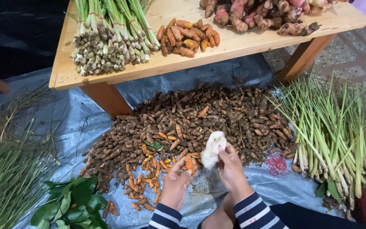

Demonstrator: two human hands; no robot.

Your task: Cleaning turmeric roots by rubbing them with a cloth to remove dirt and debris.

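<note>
1. Grey plastic sheeting (250, 186) covers the floor, with a wooden worktop (234, 46) standing over its far part.
2. On the worktop lie bundled lemongrass stalks (111, 38), a small heap of cleaned orange turmeric (187, 37) and pinkish galangal roots (255, 12).
3. Below, a broad pile of muddy turmeric (191, 123) spreads across the sheeting, loose lemongrass (335, 135) to its right, green leaves (75, 199) at lower left.
4. Red rubber bands (277, 164) lie by the pile's right edge.
5. The right hand (231, 167) grips a white cloth (212, 148), held upright.
6. The left hand (175, 182) pinches an orange turmeric finger (189, 163), just left of the cloth, its long axis roughly upright, nearly touching it.
</note>
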